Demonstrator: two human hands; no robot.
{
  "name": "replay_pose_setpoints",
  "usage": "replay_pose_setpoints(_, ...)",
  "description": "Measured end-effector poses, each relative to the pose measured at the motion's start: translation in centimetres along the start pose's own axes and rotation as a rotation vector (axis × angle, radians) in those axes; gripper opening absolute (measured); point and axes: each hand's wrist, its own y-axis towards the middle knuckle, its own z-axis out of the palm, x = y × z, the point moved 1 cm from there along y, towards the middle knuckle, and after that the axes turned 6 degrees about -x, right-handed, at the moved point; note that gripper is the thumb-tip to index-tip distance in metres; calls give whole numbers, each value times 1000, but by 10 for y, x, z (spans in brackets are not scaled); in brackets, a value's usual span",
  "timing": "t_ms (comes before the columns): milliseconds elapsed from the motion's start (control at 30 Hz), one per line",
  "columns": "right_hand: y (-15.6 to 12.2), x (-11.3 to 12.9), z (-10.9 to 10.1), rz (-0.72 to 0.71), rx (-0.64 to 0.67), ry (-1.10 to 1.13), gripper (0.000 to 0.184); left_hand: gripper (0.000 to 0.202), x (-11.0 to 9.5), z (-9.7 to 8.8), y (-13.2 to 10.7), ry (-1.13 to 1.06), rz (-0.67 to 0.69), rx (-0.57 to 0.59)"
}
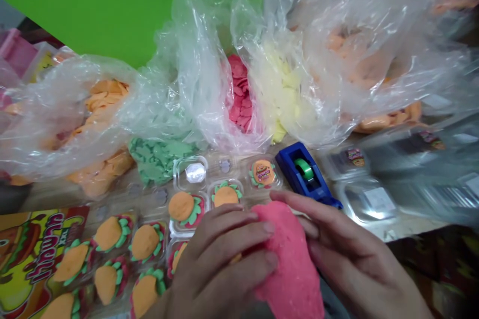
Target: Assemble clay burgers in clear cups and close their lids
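My left hand point(228, 256) curls its fingers over the near left side of a soft-looking pink slab point(294, 264) with a slightly pitted surface. From the other side, my right hand point(348, 254) holds it between thumb and fingers. Part of the slab is hidden behind my left fingers. Just beyond the hands, orange-topped toy-like burgers with green frilly layers, such as this burger point(183, 207), sit in clear plastic cups. A lidded cup point(263, 173) with a printed label stands above the slab. Beside it lies a blue tape dispenser point(305, 174) with green tape.
Clear plastic bags hold orange pieces point(107, 97), green pieces point(160, 157), red-pink pieces point(239, 94), yellow pieces point(286, 94) and peach pieces point(355, 55). Clear containers point(368, 199) stand at right. A printed burger box point(37, 259) lies at lower left.
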Motion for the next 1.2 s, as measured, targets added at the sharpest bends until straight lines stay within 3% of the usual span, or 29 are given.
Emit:
replay_pose_setpoints(67, -1, -1, 0, -98, 51, -225, 49, 24, -1, 5, 5, -114, -99, -58)
replay_pose_setpoints(167, 2, -12, -3, -55, 81, -356, 47, 14, 7, 20, 13, -56, -220, -52)
replay_pose_setpoints(267, 2, -33, -17, 6, -147, -416, 24, 20, 24, 41, 12, 142, -200, 78)
replay_pose_setpoints(333, -1, -45, -28, -22, -288, -515, 22, 25, 36, 55, 5, 345, -142, 103)
replay_pose_setpoints(433, -9, -55, -42, -57, -379, -642, 25, 30, 51, 72, -5, 600, -104, 163)
replay_pose_setpoints(500, -12, -55, -46, -77, -383, -719, 25, 35, 56, 79, -9, 656, -128, 204)
replay_pose_setpoints(567, -12, -54, -46, -114, -366, -800, 24, 35, 57, 82, -9, 656, -162, 209)
replay_pose_setpoints(667, -9, -53, -45, -181, -370, -885, 24, 17, 54, 80, -7, 591, -164, 218)
replay_pose_setpoints(733, -7, -53, -44, -206, -382, -907, 24, 9, 49, 76, -9, 473, -121, 278)
replay_pose_setpoints(833, -4, -52, -43, -203, -385, -897, 21, 12, 40, 70, -15, 248, -148, 421)
replay_pose_setpoints(933, 1, -53, -38, -161, -308, -804, 20, 16, 35, 65, -24, 130, -185, 470)
replay_pose_setpoints(1100, 20, -69, -25, 17, 35, -513, 19, 22, 32, 61, -33, 88, -55, 451)
replay_pose_setpoints(1200, 30, -78, -19, 20, 159, -572, 23, 22, 31, 61, -36, 71, -27, 469)
